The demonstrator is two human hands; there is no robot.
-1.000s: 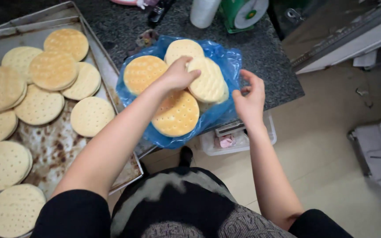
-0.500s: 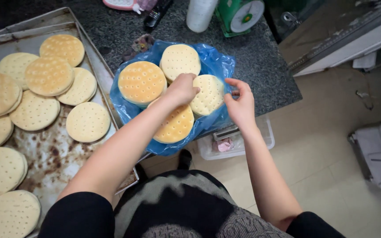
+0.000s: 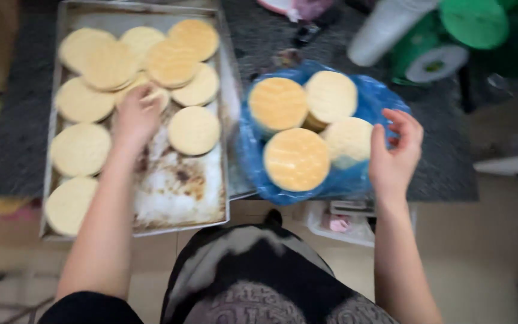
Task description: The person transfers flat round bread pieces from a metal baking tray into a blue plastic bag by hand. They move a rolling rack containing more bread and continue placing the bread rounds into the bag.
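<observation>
A metal baking tray point(image 3: 181, 198) on the left holds several round pale flatbreads point(image 3: 194, 129). My left hand point(image 3: 134, 115) reaches over the tray's middle, fingers on a flatbread there; the frame is blurred, so its grip is unclear. To the right, a blue plastic bag point(image 3: 253, 162) lies open on the dark counter with several stacked golden flatbreads point(image 3: 296, 159) in it. My right hand point(image 3: 395, 150) is at the bag's right edge, fingers apart, touching the plastic beside a pale flatbread point(image 3: 349, 139).
A dark speckled counter point(image 3: 445, 174) carries everything. Behind the bag stand a white cylinder point(image 3: 385, 30) and green round objects point(image 3: 451, 36). A clear plastic box point(image 3: 343, 222) sits below the counter edge. A tan floor lies on the right.
My left hand has left the bag of flatbreads and moved left onto the tray. My right hand stays at the bag's right edge. The view has shifted left.
</observation>
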